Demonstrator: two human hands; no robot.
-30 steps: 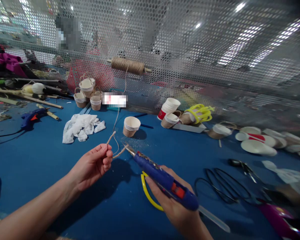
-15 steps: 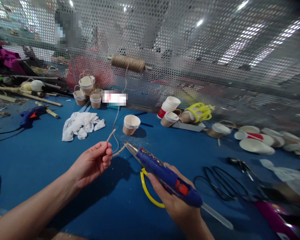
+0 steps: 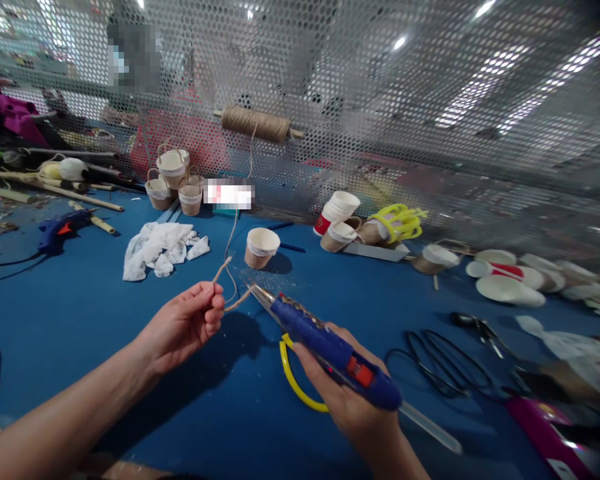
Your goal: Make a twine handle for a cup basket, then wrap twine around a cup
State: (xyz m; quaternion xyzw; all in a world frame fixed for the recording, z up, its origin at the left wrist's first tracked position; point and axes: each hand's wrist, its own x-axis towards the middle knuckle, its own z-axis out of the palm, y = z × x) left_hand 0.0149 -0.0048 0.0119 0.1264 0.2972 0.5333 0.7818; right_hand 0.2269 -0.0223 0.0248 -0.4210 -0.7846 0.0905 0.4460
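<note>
Between thumb and fingers, my left hand pinches a short piece of brown twine; one end points up, the other reaches right. My right hand is wrapped round a blue hot glue gun with a red switch and a clear glue stick out of its back. The metal nozzle is at the right end of the twine; whether they touch I cannot tell. Just beyond stands a small brown cup with a white lining, upright. A thin strand runs down from the twine spool behind my left hand.
Crumpled white cloth lies left of the cup, with several handled cups behind it. Another blue glue gun rests at far left. Stacked paper cups, black scissors and a black cable are on the right. A perforated metal screen borders the back.
The view has shifted very slightly. Both hands keep nearly the same pose, with the glue gun's nozzle still at the twine's end.
</note>
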